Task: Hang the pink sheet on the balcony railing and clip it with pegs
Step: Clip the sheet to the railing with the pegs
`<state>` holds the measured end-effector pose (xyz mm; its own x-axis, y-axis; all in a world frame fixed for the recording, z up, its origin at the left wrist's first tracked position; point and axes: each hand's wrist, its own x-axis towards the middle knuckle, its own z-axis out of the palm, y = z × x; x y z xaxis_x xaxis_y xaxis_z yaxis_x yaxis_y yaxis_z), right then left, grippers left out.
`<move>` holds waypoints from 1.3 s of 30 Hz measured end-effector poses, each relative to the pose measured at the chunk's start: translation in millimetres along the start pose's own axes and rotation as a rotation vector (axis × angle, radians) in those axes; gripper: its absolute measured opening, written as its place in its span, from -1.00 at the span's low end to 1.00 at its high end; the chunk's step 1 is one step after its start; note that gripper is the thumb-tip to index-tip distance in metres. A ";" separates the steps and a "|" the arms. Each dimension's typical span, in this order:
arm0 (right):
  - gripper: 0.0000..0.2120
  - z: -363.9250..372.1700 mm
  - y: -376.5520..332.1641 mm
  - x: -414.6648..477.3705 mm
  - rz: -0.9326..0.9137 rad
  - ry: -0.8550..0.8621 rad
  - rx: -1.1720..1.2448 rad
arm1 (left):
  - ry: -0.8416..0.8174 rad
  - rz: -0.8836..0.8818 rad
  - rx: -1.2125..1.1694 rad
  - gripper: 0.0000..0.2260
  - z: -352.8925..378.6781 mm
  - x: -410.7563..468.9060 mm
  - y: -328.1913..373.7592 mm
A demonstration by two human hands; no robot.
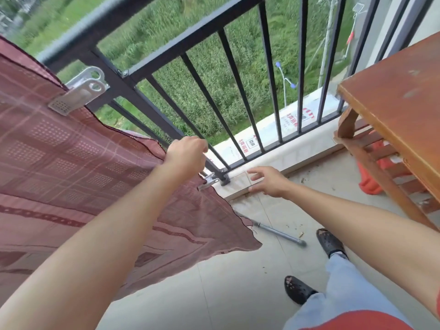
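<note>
One pink sheet (71, 163), two pegs (78, 94) (209, 181), two hands (187, 156) (271, 182), one wooden table (392, 96), one metal rod (278, 233), two shoes (331, 241) (297, 290)

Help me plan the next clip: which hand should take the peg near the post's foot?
Right. The right hand is open near the peg; the left hand grips the pink sheet.

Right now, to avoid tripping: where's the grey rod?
Head view, lower centre: the grey rod lies on the floor between the pink sheet and a black shoe.
</note>
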<state>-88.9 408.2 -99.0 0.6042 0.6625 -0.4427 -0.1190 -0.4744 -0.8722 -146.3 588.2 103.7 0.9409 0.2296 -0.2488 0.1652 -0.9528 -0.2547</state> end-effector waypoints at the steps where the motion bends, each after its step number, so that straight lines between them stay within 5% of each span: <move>1: -0.43 -8.1 7.2 -7.4 0.015 0.033 -0.043 | 0.016 0.015 -0.022 -0.80 0.6 -0.2 8.1; 11: -0.62 -149.3 120.2 -141.2 0.318 0.387 -0.367 | -0.065 0.282 -0.272 -0.82 36.3 -1.3 174.4; 25: -0.80 -374.1 266.2 -305.0 0.652 0.899 -0.386 | -0.283 0.549 -0.311 -0.77 21.9 28.9 474.8; 31: -0.51 -454.0 304.1 -293.6 0.684 0.774 -0.531 | -0.422 0.514 -0.339 -0.77 31.9 50.9 559.1; 39: -0.65 -481.1 345.5 -296.2 0.630 0.742 -0.456 | -0.496 0.545 -0.235 -0.74 39.8 97.0 651.4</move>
<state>70.2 -230.8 -169.3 0.8826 -0.2214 -0.4147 -0.3635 -0.8807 -0.3035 40.9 -2.3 -123.5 0.6741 -0.2748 -0.6857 -0.1726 -0.9611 0.2155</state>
